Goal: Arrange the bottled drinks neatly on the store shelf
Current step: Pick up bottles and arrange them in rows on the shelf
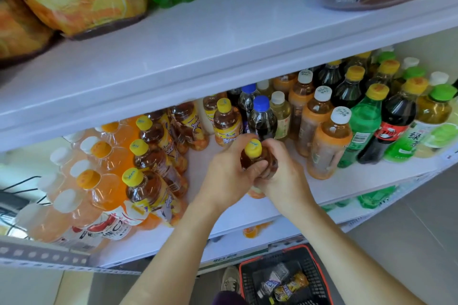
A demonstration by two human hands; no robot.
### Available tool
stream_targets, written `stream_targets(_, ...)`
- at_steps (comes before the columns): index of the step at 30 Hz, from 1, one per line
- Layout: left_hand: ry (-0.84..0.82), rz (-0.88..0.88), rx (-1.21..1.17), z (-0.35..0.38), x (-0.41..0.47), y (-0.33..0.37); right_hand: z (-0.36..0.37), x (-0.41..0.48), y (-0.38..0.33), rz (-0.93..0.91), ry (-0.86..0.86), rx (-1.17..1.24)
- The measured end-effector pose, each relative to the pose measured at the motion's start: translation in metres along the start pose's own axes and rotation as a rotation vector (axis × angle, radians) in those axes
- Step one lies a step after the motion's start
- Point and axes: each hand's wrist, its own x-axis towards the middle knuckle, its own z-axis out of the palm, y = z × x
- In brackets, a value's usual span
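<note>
Yellow-cap tea bottle [254, 153] centre frame, over gap on shelf [347, 181], fingers of left hand [228, 176] and right hand [285, 173] wrapped round it. Rows [153, 153] either side look mostly lined up tbh; basket [319, 280] bottom right holds more bottles [287, 282], so probably not done.

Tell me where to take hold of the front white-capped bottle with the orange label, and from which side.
Grip the orange-label bottle round its shoulder under the white cap, coming from the front and above. It stands upright at the front of its row; a green bottle crowds its right side and another stands close behind.
</note>
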Motion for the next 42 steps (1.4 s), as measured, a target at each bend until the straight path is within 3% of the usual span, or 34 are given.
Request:
stream_targets(8,0.228,-0.078,0.127,-0.014,0.029,-0.018,0.001,-0.007,0.014,-0.111,0.089,-0.079)
stream_targets(14,0.224,-0.074,0.098,-0.015,0.047,-0.021,0.005,-0.018,0.016,0.018,-0.068,-0.066)
stream_targets(17,0.146,-0.162,-0.101,-0.031,0.05,-0.025,0.009,-0.021,0.016,0.06,-0.128,-0.027)
stream_targets(19,0.281,-0.142,-0.128,-0.047,0.053,-0.03,0.009,-0.022,0.018,0.089,-0.144,-0.012)
stream_targets(21,0.44,-0.087,0.211,-0.06,0.067,-0.044,0.01,-0.024,0.021,0.105,-0.153,0.006)
stream_targets(22,0.429,-0.109,0.429,-0.065,0.076,-0.049,0.01,-0.026,0.022,0.109,-0.154,0.014)
stream_targets(25,0.166,-0.314,0.723,-0.071,0.099,-0.061,0.012,-0.035,0.022,0.126,-0.16,0.047)
stream_targets(27,0.118,-0.312,0.78,-0.076,0.108,-0.065,0.013,-0.041,0.023,0.145,-0.172,0.058)
stream_targets(30,0.162,-0.251,0.742,-0.082,0.107,-0.066,0.015,-0.046,0.025,0.178,-0.176,0.071)
stream_targets(35,0.1,-0.163,0.764,-0.069,0.055,-0.054,0.012,-0.053,0.026,0.263,-0.189,0.179)
stream_targets(39,0.318,-0.064,0.712,-0.075,0.001,-0.028,0.005,-0.06,0.022,0.402,-0.166,0.368)
stream_targets(42,0.451,0.015,0.444,-0.083,-0.038,0.002,-0.006,-0.067,0.017,0.592,-0.246,0.575)
